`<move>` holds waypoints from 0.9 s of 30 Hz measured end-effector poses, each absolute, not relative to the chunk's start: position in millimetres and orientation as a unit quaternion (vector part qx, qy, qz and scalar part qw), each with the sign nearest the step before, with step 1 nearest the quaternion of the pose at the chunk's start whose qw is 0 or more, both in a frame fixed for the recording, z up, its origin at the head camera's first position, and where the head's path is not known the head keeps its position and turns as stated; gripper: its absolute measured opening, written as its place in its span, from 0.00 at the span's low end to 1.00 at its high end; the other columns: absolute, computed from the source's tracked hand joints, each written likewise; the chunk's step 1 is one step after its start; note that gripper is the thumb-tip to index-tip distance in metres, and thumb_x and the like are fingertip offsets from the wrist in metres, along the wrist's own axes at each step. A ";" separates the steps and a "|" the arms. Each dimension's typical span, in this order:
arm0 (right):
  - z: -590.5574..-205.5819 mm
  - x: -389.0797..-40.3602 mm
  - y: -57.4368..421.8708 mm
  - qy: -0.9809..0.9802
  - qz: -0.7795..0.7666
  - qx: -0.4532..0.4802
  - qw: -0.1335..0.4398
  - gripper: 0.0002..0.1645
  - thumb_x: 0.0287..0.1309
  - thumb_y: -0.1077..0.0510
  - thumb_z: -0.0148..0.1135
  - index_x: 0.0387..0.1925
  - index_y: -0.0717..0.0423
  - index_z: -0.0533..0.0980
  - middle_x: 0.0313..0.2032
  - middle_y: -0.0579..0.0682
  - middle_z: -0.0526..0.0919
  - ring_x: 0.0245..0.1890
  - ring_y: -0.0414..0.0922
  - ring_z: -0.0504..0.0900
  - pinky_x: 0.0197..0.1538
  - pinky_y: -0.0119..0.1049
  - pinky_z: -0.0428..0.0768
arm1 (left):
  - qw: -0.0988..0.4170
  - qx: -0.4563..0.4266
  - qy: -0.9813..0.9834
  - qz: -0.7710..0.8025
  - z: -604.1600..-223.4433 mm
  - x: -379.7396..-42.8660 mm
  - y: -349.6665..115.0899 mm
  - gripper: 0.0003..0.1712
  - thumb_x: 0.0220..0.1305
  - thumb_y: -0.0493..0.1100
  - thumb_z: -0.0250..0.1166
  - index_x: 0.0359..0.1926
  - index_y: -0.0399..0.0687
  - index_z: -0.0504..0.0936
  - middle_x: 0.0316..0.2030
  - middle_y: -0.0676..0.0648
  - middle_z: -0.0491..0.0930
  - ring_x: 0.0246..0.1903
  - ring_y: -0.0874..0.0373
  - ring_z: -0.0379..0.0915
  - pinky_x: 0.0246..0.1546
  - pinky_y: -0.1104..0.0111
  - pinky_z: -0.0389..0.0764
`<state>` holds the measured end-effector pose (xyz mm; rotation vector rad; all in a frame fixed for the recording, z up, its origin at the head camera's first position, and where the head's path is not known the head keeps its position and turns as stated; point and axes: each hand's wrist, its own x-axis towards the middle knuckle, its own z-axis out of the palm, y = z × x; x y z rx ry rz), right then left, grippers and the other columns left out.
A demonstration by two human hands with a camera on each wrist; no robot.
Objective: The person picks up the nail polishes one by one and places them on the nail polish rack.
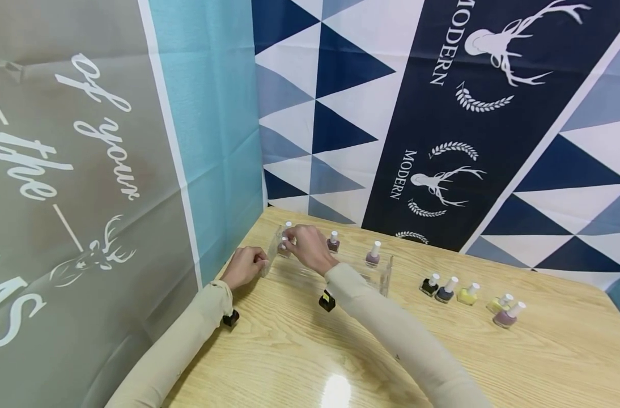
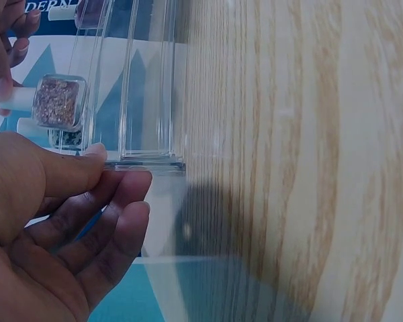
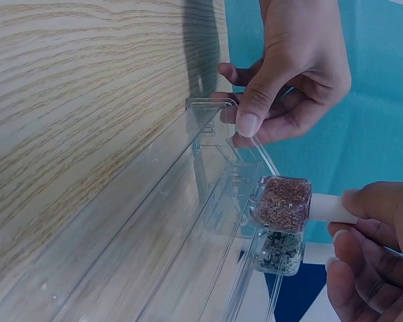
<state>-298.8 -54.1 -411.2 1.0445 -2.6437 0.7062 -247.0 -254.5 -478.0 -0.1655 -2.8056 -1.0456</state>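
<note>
Right hand: the right hand [image 1: 307, 243] pinches the white cap [image 3: 328, 208] of a nail polish bottle between thumb and fingers, the cap pointing toward the palm.
Held bottle: the reddish-brown glitter bottle [image 3: 282, 204] is a small, squarish clear bottle at the left end of a stepped display rack; I cannot tell whether its base rests on the step or sits just above it.
Left hand: the left hand [image 1: 246, 265] grips the rack's left end panel between thumb and fingertips.
Rack: the clear rack [image 2: 148, 100] is see-through plastic with long parallel steps, standing near the corner where two walls meet.
Beside the held bottle: a dark green and white glitter bottle [image 3: 280, 253], also white-capped, sits just behind it.
Farther along the rack: a dark red bottle [image 1: 332, 243], then a mauve bottle [image 1: 372, 259] nearer the right end.
Right of the rack: five more white-capped bottles: black [image 1: 429, 287], grey-blue [image 1: 445, 293], two yellow [image 1: 466, 296], and a purplish-pink one [image 1: 504, 318] close to the second yellow.
Table: light wood-grain table [image 1: 289, 362].
Sleeves: beige [image 1: 391, 323] on both arms.
Walls: printed cloth [image 1: 340, 113] with blue triangles, deer heads and "MODERN"; teal and grey-brown cloth [image 1: 208, 113] at left.
</note>
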 end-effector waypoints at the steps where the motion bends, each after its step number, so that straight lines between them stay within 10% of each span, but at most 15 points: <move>1: -411.2 -298.9 -54.9 -0.898 0.240 0.354 0.106 0.06 0.67 0.59 0.67 0.37 0.50 0.89 0.34 0.43 0.89 0.29 0.39 0.82 0.26 0.32 0.76 | 0.072 -0.057 -0.933 -0.347 -477.9 -247.0 -254.6 0.05 0.68 0.36 0.70 0.32 0.43 0.87 0.23 0.53 0.80 0.24 0.60 0.72 0.29 0.65 0.75; 27: -422.8 -303.8 -65.4 -0.909 0.215 0.344 0.101 0.06 0.66 0.59 0.68 0.36 0.49 0.89 0.37 0.43 0.90 0.35 0.42 0.87 0.34 0.37 0.82 | 0.072 -0.051 -0.932 -0.351 -477.2 -246.0 -253.6 0.06 0.68 0.36 0.70 0.32 0.42 0.86 0.23 0.53 0.79 0.25 0.60 0.72 0.30 0.65 0.74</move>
